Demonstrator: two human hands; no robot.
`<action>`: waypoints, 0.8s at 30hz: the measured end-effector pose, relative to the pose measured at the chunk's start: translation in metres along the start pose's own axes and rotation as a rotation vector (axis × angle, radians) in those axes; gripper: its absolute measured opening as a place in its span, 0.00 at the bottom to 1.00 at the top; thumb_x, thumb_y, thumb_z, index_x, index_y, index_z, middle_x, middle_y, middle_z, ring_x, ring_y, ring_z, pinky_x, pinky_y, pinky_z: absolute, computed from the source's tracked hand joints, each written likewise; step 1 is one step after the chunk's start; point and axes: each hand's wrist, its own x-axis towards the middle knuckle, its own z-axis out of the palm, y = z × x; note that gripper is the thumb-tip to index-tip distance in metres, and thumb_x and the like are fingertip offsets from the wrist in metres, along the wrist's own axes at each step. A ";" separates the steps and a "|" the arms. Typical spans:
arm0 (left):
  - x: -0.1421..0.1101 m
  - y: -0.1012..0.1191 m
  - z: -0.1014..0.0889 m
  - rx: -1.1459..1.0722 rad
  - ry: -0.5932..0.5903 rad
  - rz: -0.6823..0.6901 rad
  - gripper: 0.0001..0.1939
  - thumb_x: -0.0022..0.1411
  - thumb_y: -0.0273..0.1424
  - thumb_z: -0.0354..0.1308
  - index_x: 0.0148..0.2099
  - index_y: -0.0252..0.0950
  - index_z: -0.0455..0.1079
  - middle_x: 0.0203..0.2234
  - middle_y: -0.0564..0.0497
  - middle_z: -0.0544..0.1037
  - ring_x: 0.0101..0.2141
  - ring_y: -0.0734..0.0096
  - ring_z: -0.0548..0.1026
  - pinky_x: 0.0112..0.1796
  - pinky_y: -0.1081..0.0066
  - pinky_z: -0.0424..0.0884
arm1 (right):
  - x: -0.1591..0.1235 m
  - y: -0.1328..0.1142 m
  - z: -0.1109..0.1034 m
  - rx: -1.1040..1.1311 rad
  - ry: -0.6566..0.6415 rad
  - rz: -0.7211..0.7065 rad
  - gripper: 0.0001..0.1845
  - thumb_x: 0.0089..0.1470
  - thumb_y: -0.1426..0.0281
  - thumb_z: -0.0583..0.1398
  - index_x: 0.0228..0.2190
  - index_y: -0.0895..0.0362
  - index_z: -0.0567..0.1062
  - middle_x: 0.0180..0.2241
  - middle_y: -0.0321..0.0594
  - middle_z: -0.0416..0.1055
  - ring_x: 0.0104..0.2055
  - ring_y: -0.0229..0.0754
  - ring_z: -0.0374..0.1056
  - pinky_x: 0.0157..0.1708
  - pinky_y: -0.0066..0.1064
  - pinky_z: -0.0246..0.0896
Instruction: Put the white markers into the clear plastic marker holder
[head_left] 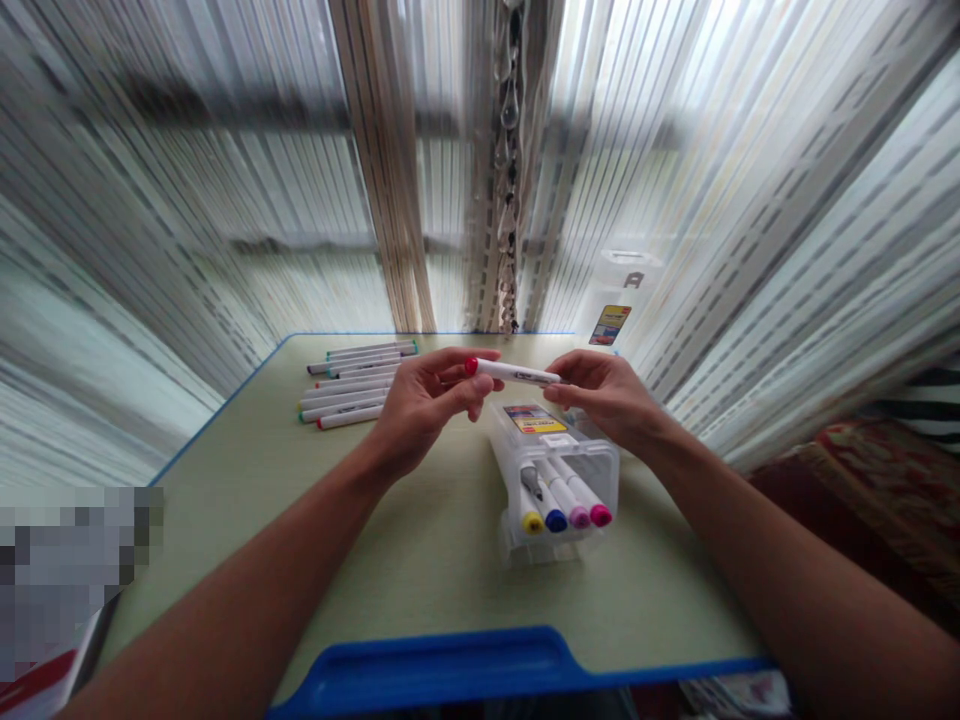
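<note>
Above the clear plastic box, my left hand pinches the red-capped white marker near its cap, my right hand its tail, likely keeping it steady

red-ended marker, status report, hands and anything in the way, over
Left hand pinching red-ended marker near its coloured tip, right hand at other end. Marker held up near clear case. Nothing visibly in the way.
</note>
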 end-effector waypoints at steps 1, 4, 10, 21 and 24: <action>0.000 0.000 0.000 -0.001 -0.002 0.001 0.14 0.55 0.32 0.73 0.45 0.38 0.82 0.30 0.48 0.82 0.29 0.73 0.76 0.28 0.74 0.69 | 0.000 0.000 0.000 0.000 0.004 0.003 0.17 0.37 0.67 0.78 0.30 0.56 0.82 0.28 0.36 0.77 0.26 0.33 0.68 0.26 0.26 0.65; 0.000 -0.002 -0.001 0.006 0.002 0.010 0.14 0.55 0.32 0.73 0.45 0.38 0.82 0.30 0.49 0.81 0.28 0.75 0.75 0.28 0.74 0.69 | 0.000 0.000 0.000 -0.007 0.013 0.000 0.17 0.36 0.67 0.79 0.29 0.56 0.82 0.28 0.36 0.78 0.28 0.34 0.70 0.30 0.28 0.68; 0.003 -0.008 0.002 0.045 0.094 0.055 0.16 0.58 0.38 0.71 0.48 0.38 0.82 0.26 0.53 0.75 0.24 0.78 0.70 0.26 0.74 0.69 | -0.002 -0.003 0.006 -0.059 0.071 -0.055 0.19 0.33 0.65 0.79 0.27 0.56 0.80 0.27 0.36 0.77 0.28 0.37 0.71 0.28 0.30 0.69; -0.002 0.003 0.016 0.210 0.151 0.213 0.17 0.58 0.31 0.71 0.51 0.38 0.80 0.38 0.48 0.81 0.36 0.69 0.76 0.37 0.71 0.74 | -0.006 -0.011 0.007 -0.514 0.016 -0.348 0.10 0.49 0.65 0.73 0.36 0.50 0.86 0.33 0.39 0.81 0.34 0.44 0.74 0.36 0.39 0.68; -0.004 0.002 0.023 0.183 0.097 0.243 0.16 0.58 0.30 0.71 0.49 0.39 0.81 0.40 0.47 0.82 0.38 0.68 0.78 0.41 0.68 0.76 | -0.007 -0.013 0.009 -0.591 0.055 -0.462 0.09 0.48 0.67 0.74 0.34 0.49 0.85 0.33 0.39 0.81 0.37 0.47 0.75 0.40 0.41 0.69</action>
